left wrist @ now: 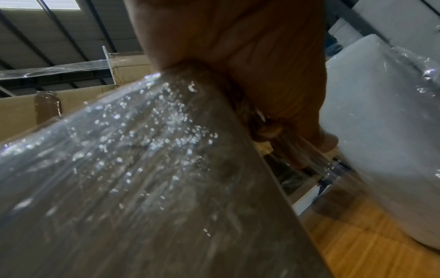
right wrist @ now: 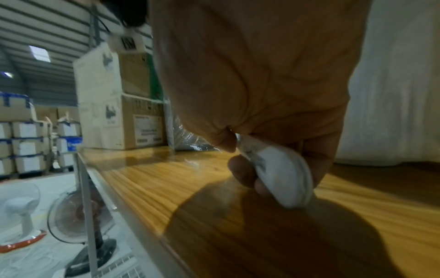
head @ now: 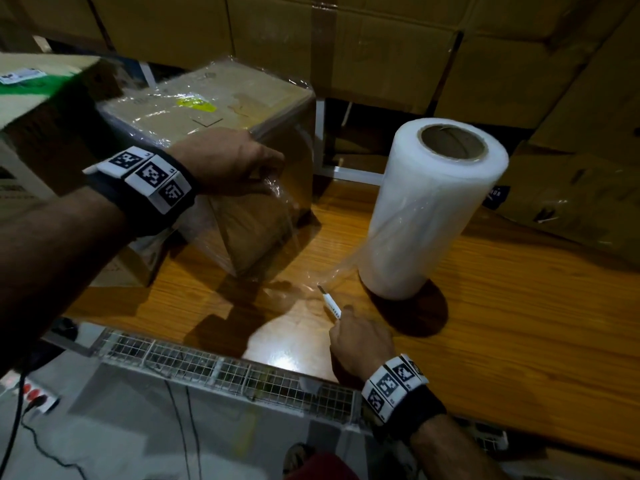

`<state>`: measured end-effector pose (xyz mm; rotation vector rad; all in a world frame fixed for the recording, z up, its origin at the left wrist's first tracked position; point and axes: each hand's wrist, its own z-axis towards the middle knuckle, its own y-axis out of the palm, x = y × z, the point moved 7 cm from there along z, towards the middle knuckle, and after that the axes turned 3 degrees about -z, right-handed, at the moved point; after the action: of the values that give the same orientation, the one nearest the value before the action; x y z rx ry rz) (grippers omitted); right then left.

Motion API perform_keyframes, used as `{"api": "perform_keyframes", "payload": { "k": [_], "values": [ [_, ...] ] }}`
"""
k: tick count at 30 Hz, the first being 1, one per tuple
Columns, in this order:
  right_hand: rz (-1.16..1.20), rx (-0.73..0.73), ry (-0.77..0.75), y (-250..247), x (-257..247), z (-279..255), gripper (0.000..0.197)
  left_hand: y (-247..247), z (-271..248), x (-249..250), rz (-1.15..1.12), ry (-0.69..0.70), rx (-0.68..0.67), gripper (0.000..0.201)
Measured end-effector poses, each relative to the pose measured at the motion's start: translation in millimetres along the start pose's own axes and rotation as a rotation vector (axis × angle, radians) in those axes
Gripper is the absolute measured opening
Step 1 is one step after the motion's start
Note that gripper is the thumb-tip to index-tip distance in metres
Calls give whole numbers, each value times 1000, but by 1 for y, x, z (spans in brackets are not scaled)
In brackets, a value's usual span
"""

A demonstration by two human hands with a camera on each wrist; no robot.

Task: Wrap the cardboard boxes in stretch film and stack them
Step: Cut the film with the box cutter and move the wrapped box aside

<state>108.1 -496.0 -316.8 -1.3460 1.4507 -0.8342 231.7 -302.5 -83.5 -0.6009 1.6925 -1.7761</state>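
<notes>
One glossy film-wrapped box (head: 221, 109), cylindrical roll (head: 429, 209)

Black wristbands (head: 152, 188) carry white blocks printed with square markers.

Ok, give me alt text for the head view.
A left hand grips loose stretch film at the corner of a film-wrapped cardboard box on a wooden table. The right hand holds a small white cutter at the film trailing from an upright roll.
</notes>
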Motion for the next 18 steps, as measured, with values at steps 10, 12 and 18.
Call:
{"api": "perform_keyframes", "payload": {
  "k": [10, 12, 18],
  "values": [
    [-37, 319, -104, -39, -31, -23, 28, 1, 0, -2, -64, -26, -71, 41],
    [-34, 302, -87, -36, -33, -23, 28, 0, 0, -1, -58, -25, -64, 39],
    [-49, 322, -65, -39, -40, -3, 31, -1, 0, -2, -65, 6, -4, 26]
  ]
}}
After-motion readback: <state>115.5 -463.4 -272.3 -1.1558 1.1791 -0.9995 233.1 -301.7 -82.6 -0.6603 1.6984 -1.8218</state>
